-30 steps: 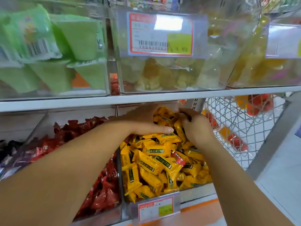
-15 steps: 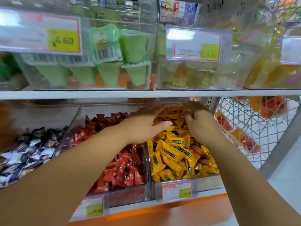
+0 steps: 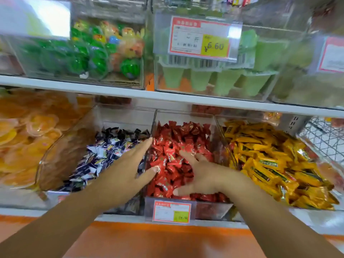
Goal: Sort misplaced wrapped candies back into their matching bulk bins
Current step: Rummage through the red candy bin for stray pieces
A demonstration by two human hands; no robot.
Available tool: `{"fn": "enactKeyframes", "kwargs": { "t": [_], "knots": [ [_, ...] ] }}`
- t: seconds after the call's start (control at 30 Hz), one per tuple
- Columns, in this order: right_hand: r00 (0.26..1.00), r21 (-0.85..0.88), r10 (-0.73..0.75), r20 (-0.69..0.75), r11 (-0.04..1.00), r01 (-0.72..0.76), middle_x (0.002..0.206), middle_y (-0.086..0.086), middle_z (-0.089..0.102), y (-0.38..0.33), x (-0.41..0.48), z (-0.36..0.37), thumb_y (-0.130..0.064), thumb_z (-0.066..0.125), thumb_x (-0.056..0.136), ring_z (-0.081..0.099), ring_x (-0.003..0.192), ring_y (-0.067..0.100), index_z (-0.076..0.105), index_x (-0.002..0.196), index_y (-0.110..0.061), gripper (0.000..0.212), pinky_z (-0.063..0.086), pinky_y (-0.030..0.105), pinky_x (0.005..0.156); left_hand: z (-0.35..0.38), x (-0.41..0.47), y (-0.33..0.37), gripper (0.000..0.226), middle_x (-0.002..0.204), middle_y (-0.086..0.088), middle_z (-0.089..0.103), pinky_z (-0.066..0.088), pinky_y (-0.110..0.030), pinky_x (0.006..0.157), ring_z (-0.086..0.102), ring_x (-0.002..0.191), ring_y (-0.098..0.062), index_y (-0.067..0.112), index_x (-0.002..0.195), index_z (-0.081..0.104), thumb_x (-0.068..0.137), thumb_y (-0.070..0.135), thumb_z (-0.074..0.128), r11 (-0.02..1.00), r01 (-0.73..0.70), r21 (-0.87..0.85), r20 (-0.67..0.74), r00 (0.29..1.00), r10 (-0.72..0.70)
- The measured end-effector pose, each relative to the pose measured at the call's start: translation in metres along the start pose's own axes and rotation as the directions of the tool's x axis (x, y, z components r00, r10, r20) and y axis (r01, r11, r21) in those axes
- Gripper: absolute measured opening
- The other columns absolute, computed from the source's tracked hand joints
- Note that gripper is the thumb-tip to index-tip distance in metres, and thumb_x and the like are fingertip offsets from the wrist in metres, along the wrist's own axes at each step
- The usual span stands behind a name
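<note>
Both hands spread flat at red-candy bin, nothing gripped.

Nearest: red-and-yellow paper price tag (image 3: 172, 211) on bin front. L hand (image 3: 130, 164) fingers straight, over divider; R hand (image 3: 201, 175) fingers splayed, resting on glossy red wrapped candies (image 3: 173, 146) in clear plastic bin (image 3: 186, 114). Beside: dark-blue-and-white wrapped candies (image 3: 104, 155) to left, yellow wrapped bars (image 3: 270, 161) to right. No stray plainly visible. Prob. light, crinkly, slippery, loose heap shifting underneath; pinch across wrapper body w/ thumb + forefinger.

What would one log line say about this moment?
left hand: open, over red candy bin left wall | right hand: open, on red candies | held: nothing seen
</note>
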State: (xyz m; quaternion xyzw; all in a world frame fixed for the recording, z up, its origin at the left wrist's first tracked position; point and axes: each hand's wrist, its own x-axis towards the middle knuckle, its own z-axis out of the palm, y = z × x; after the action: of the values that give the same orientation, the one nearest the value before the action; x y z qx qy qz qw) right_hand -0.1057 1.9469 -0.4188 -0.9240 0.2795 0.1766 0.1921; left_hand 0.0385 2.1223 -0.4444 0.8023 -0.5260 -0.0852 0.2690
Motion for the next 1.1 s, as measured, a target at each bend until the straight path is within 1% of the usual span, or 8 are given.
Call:
{"fn": "enactKeyframes", "kwargs": {
  "t": [0.07,0.2,0.37,0.47,0.67,0.73,0.93,1.1],
  "knots": [
    [0.993,-0.099,0.089,0.071,0.992,-0.082,0.159,0.009,-0.02,-0.009,0.016,0.01,-0.067,0.071,0.068,0.016,0.145,0.038,-0.023,0.145,-0.044,0.124,0.025,0.046,0.116,0.002,-0.006,0.001,0.081,0.141,0.042,-0.015,0.012,-0.019,0.114,-0.004,0.135,0.018,0.049,0.146,-0.015,0.088,0.063,0.041,0.999,-0.044,0.003,0.004,0.999,0.044],
    [0.988,-0.154,0.137,0.063,0.98,-0.126,0.159,0.013,-0.015,-0.014,0.039,0.013,-0.053,0.076,0.07,0.018,0.144,0.037,-0.017,0.15,-0.029,0.126,0.027,0.04,0.115,0.001,-0.009,0.003,0.083,0.133,0.046,-0.025,0.002,-0.011,0.108,-0.014,0.128,0.023,0.051,0.141,-0.022,0.089,0.063,0.041,0.996,-0.071,0.058,0.006,0.997,0.07],
    [0.994,-0.054,0.112,-0.006,0.992,-0.112,0.157,0.017,0.02,-0.005,0.047,0.009,-0.036,0.076,0.072,0.029,0.141,0.025,0.0,0.154,-0.019,0.114,0.032,0.023,0.106,-0.001,-0.008,0.002,0.083,0.134,0.046,-0.029,-0.002,-0.01,0.106,-0.023,0.119,0.03,0.054,0.139,-0.024,0.088,0.065,0.04,0.995,-0.082,0.052,0.038,0.996,0.08],
    [0.992,0.029,0.104,-0.076,0.994,-0.102,0.124,0.01,0.062,-0.004,0.048,0.007,-0.022,0.075,0.073,0.061,0.101,0.018,0.016,0.153,-0.015,0.099,0.046,0.017,0.078,-0.002,-0.007,0.001,0.086,0.133,0.05,-0.025,0.001,-0.012,0.108,-0.021,0.118,0.032,0.053,0.142,-0.019,0.087,0.064,0.046,0.997,-0.077,0.02,0.04,0.996,0.076],
    [0.95,0.349,0.116,-0.289,0.937,-0.008,0.072,-0.007,0.061,-0.003,0.036,-0.023,-0.007,0.077,0.067,0.055,0.06,0.007,0.066,0.102,-0.017,0.038,0.044,0.016,0.053,-0.004,-0.008,-0.002,0.096,0.136,0.05,-0.026,0.008,-0.015,0.108,-0.017,0.123,0.031,0.056,0.141,-0.02,0.083,0.061,0.056,0.997,-0.078,-0.007,0.083,0.993,0.078],
    [0.923,0.386,0.113,-0.368,0.921,0.041,0.073,-0.006,0.063,-0.003,0.028,-0.039,-0.012,0.078,0.068,0.056,0.06,0.006,0.065,0.089,-0.018,0.026,0.042,0.014,0.049,-0.004,-0.008,-0.002,0.096,0.138,0.049,-0.027,0.011,-0.018,0.11,-0.014,0.129,0.026,0.056,0.141,-0.02,0.083,0.06,0.057,0.997,-0.078,-0.003,0.079,0.994,0.078],
    [0.859,0.448,0.145,-0.492,0.887,0.107,0.081,-0.006,0.068,-0.007,0.034,-0.061,-0.037,0.081,0.068,0.066,0.08,0.015,0.066,0.087,-0.023,0.028,0.056,0.029,0.075,-0.004,-0.008,-0.003,0.097,0.139,0.049,-0.026,0.014,-0.017,0.108,-0.012,0.127,0.028,0.059,0.139,-0.02,0.082,0.059,0.058,0.998,-0.07,-0.001,0.081,0.994,0.069],
    [0.816,0.446,0.109,-0.567,0.874,0.193,0.121,-0.008,0.058,-0.006,0.044,-0.058,-0.046,0.08,0.07,0.058,0.105,0.011,0.051,0.129,-0.035,0.066,0.045,0.019,0.081,-0.004,-0.009,-0.003,0.097,0.138,0.051,-0.024,0.013,-0.013,0.104,-0.011,0.124,0.033,0.061,0.138,-0.019,0.081,0.058,0.06,0.998,-0.061,-0.012,0.092,0.994,0.062]
  ]
}}
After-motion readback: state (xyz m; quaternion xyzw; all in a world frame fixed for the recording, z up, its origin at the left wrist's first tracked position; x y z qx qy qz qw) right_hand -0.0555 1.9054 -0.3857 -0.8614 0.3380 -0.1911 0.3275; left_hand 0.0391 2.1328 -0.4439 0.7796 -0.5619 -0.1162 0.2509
